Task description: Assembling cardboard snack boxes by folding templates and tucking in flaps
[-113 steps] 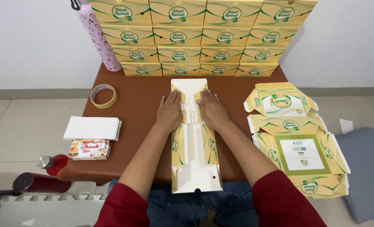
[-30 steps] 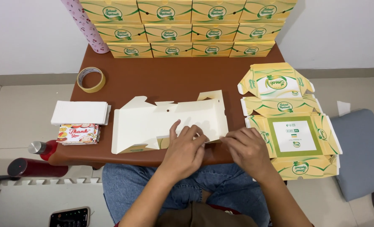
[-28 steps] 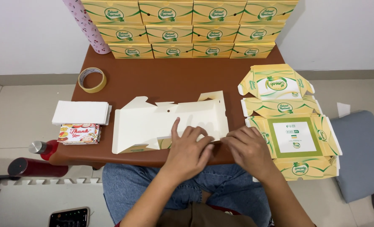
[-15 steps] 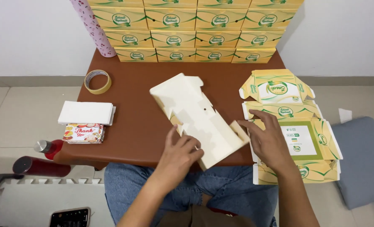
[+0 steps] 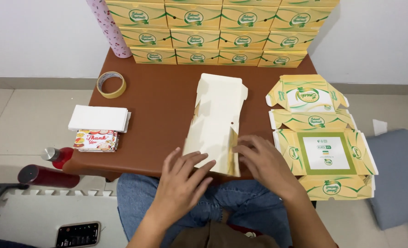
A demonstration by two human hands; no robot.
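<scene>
Brown bench (image 5: 158, 105) fills the middle of the frame, with finished yellow boxes (image 5: 222, 32) stacked along its top edge. Both hands lie flat, fingers spread, on the near end of an unfolded cream box blank (image 5: 217, 119), seemingly pinning it for folding: left hand (image 5: 185, 181) on its lower-left corner, right hand (image 5: 263, 163) against its lower-right flap.

A flat, unfolded cream-white cardboard box blank (image 5: 217, 121) lies plain side up on the brown table (image 5: 162, 105), lengthwise from the table's near edge toward the far side, slightly tilted. Its side flaps are partly raised, showing yellow print at the creases. Its near end overhangs the table's front edge.
</scene>
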